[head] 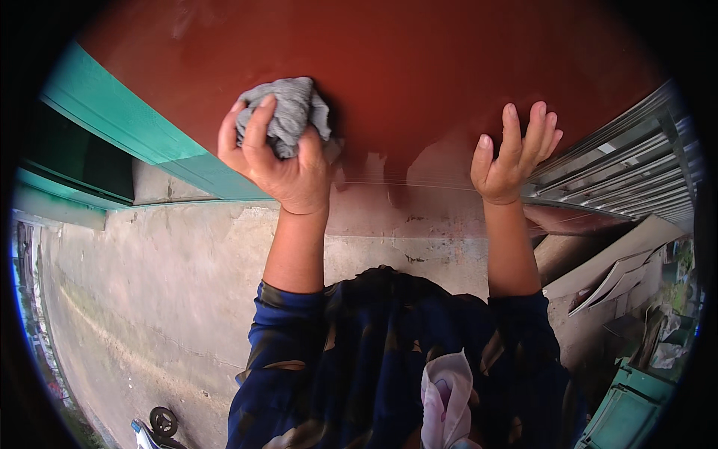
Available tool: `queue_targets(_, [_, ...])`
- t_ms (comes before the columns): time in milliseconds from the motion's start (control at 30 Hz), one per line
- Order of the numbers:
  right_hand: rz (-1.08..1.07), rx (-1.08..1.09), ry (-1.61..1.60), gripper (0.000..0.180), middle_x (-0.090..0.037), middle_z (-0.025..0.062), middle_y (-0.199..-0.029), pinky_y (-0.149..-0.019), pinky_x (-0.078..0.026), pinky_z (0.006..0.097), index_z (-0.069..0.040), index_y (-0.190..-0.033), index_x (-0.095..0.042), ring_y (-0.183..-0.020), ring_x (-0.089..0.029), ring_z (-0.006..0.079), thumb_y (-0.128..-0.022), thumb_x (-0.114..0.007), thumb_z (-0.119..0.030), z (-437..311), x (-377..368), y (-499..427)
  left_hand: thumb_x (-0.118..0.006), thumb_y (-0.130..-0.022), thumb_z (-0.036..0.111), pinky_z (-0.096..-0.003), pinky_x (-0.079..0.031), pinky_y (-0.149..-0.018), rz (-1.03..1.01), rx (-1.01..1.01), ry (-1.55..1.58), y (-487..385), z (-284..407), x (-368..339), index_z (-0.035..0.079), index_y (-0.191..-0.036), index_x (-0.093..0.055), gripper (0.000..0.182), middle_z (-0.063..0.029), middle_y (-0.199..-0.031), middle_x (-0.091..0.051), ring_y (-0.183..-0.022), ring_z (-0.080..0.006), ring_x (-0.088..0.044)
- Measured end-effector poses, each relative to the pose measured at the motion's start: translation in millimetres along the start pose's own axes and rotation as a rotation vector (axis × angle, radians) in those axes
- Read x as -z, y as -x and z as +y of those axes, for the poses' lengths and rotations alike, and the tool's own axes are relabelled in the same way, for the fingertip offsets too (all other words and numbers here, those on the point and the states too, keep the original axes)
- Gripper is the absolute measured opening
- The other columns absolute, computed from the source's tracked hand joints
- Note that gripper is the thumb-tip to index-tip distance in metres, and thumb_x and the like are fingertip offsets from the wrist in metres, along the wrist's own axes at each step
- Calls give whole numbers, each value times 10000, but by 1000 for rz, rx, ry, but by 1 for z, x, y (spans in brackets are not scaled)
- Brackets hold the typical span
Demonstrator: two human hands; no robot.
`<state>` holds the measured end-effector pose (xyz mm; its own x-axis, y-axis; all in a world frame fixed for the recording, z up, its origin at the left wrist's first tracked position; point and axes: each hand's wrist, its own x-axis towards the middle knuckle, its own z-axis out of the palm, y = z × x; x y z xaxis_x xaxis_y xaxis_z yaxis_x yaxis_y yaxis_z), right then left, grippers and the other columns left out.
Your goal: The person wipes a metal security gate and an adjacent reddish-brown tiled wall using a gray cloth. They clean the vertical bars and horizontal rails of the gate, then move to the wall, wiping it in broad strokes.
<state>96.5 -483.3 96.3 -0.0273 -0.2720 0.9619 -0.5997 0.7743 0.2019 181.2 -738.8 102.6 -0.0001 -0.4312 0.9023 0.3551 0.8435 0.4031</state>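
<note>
A crumpled grey cloth [283, 115] is gripped in my left hand [280, 174], with the fingers and thumb around it. It lies against a dark red painted surface [404, 73] in front of me. Wet-looking darker patches and drips run along the lower part of that surface. My right hand [513, 154] is raised near the same surface, fingers apart and holding nothing. Whether its palm touches the surface, I cannot tell.
Green framing [129, 123] borders the red surface on the left, and metal bars [617, 151] stand on the right. Leaning boards [611, 269] and a green metal cabinet [622, 404] are at lower right. A wheeled vehicle [160, 426] stands on the concrete ground [151, 292].
</note>
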Motion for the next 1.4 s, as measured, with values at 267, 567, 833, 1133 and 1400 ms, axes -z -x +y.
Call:
queue_targets(267, [-47,-2,-92,403,-465,196,-1483,-1217,-110,512,-83,-1332,-618,-1444,-321,368,-980,-463,-202,8,8,12,-650,-780,204,-383,-409,-929,-664,-573,64,134,31,-19,305,-1040,-686,282,51,-1209,-584,-1114,-168,-537])
queue_targets(567, [-204,-58,-663,433,-437,236,-1467,-1095,-388,526,-115,-1360,-544,-1334,-453,403,-957,-604,-262,-7,54,47,-739,-639,36,-444,-376,-1043,-737,241,514,96,71,-10,117,-1179,-639,555,-131,-1241,-536,-1163,-322,-523])
queue_targets(833, [63,-277,-1135,788,-261,329,-1524,-1027,-451,547,-222,-1399,-438,-1322,-451,478,-749,-883,-206,-43,45,55,-324,-1004,617,-458,-108,-1211,-1107,543,1180,69,119,-10,42,-1580,-84,849,-208,-1638,-76,-1511,-315,-125])
queue_targets(1133, [254,-391,-407,596,-361,288,-1467,-1012,-467,475,-114,-1348,-461,-1233,-516,419,-825,-732,-25,33,68,6,-416,-1007,398,-541,-225,-1168,-549,-239,88,26,37,22,30,-1345,-588,529,-242,-1519,-381,-1409,-416,-336])
queue_targets(1400, [50,-14,-110,245,-449,-1,-1277,-974,-438,462,-384,-999,-599,-1211,-438,283,-805,-733,-317,-14,12,77,-388,-1023,443,-613,-111,-1185,-279,-457,-405,27,-47,-2,119,-1492,-414,571,-246,-1598,-236,-1480,-463,-178])
